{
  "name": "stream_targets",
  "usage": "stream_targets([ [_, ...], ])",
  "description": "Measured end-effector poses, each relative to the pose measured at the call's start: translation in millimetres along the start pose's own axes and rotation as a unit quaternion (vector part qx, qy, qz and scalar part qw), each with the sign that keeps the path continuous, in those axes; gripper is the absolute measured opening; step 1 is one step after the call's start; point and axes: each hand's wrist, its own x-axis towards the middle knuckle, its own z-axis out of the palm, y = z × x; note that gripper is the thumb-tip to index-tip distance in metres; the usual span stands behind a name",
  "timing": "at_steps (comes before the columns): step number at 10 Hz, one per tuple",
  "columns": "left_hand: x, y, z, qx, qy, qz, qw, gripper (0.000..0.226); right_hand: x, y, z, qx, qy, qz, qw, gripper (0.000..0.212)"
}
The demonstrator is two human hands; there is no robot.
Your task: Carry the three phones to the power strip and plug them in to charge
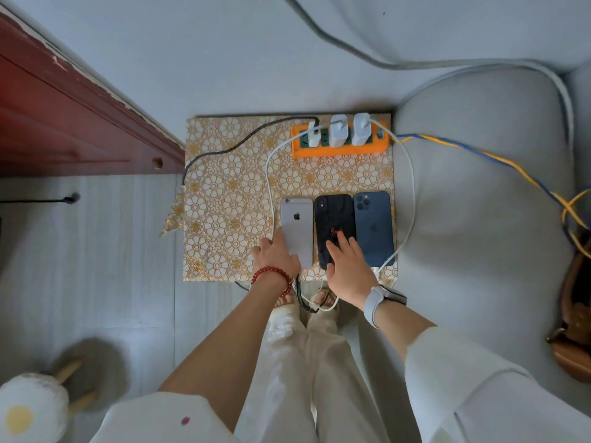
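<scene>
Three phones lie face-down in a row at mid-frame on the table (224,187), so rest your open right hand (348,266) flat on the black phone (334,219) while your left hand (276,254), fingers laid straight on the silver phone (297,225), seats its cable squarely.

Silver phone (296,226), black phone (334,226), blue phone (373,227) (face-down) below orange power strip (340,148).

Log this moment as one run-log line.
phones: three side by side, face down | left hand: on silver phone | right hand: flat on black phone | blue phone: untouched | power strip: three chargers in
</scene>
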Motion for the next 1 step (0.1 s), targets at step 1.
stream_targets([
  [1, -7.6, 5.2, -15.7, 0.007, 0.026, 0.040, 0.999, 0.053, -5.7, -8.2, -22.7, 0.054, 0.010, 0.004, 0.998, 0.046],
])
